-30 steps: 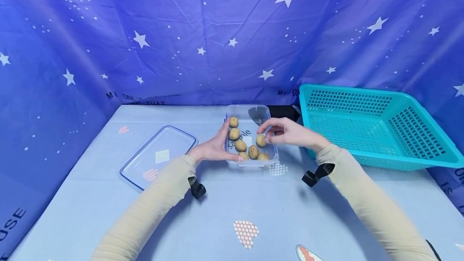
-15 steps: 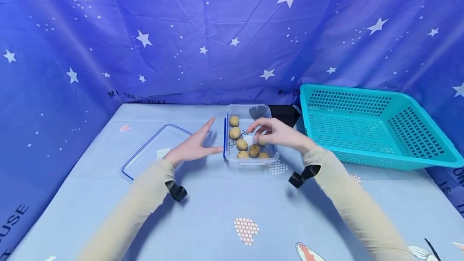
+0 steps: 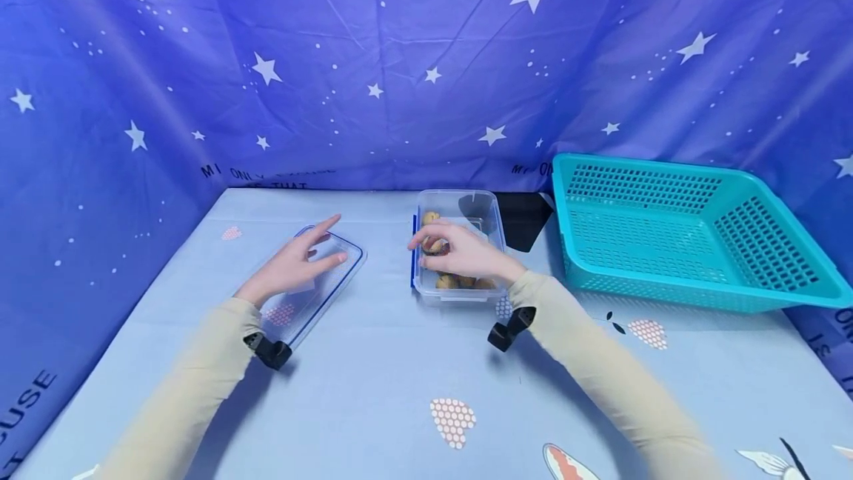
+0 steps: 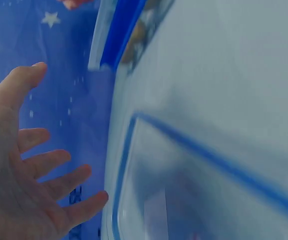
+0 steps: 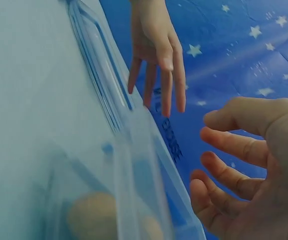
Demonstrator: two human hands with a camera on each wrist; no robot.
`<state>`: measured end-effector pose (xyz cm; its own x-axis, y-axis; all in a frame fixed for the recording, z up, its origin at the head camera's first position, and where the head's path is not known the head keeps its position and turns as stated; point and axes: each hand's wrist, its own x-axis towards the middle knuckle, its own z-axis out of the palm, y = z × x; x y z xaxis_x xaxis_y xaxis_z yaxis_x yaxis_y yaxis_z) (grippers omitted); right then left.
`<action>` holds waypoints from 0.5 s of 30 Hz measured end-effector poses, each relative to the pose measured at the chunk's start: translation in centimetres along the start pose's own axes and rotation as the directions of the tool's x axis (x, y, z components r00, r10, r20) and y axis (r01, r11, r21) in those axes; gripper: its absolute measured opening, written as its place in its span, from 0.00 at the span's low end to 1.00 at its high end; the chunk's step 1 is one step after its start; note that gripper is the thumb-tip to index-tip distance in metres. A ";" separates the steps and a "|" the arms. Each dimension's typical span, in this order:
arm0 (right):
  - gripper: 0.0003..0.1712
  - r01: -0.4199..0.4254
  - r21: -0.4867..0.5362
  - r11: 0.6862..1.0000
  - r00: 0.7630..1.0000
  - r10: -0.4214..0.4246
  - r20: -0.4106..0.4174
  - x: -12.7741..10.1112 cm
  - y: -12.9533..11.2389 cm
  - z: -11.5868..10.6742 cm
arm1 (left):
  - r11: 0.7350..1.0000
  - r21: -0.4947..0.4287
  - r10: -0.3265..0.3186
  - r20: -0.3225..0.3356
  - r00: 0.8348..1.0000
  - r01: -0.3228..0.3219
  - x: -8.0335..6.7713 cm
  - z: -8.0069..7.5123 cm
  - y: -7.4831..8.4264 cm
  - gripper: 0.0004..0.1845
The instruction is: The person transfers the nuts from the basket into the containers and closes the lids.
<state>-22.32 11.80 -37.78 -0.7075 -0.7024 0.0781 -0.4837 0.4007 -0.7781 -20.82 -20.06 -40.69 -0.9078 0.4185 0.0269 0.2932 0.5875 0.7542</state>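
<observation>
A clear plastic food box [image 3: 460,293] holds several walnuts [image 3: 446,281]; a blue clip flap [image 3: 414,254] hangs along its left side. My right hand [image 3: 460,249] is over the box, fingers loosely bent with a gap to the thumb. Nothing lies between those fingers [image 5: 233,145] in the right wrist view. To the left, the clear lid [image 3: 328,281] with a blue-edged rim lies on the table. Above it hovers my left hand [image 3: 293,265], fingers spread and thumb apart. The right hand hides part of the walnuts.
A turquoise mesh basket [image 3: 666,284] stands at the back right. A black patch [image 3: 526,217] shows between basket and box. The table cover [image 3: 373,391] is pale blue with printed hearts, and a starry purple curtain [image 3: 373,132] rises behind.
My left hand has let go of the box and moved left over the lid. The right hand has left the walnut at the box's right side and shifted left across the box.
</observation>
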 end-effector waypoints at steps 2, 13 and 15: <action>0.15 0.002 -0.008 1.000 1.000 -0.002 -0.005 0.5 -0.4 0.7 | 1.000 0.023 -0.015 -0.003 1.000 0.015 -0.4 -0.9 -0.7 0.42; 0.17 0.046 0.045 0.998 0.999 -0.046 -0.016 2.8 -2.1 4.0 | 0.989 0.119 -0.089 -0.032 0.996 0.092 -2.7 -4.4 -4.0 0.41; 0.18 0.022 0.057 0.998 1.000 -0.022 -0.015 3.1 -2.4 4.5 | 0.988 0.127 -0.088 -0.029 0.996 0.090 -2.9 -4.7 -4.5 0.40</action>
<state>-21.01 6.03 -38.52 -0.7044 -0.7021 0.1042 -0.4691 0.3504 -0.8106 -20.95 -27.22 -41.09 -0.9382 0.3454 -0.0204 0.2454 0.7059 0.6645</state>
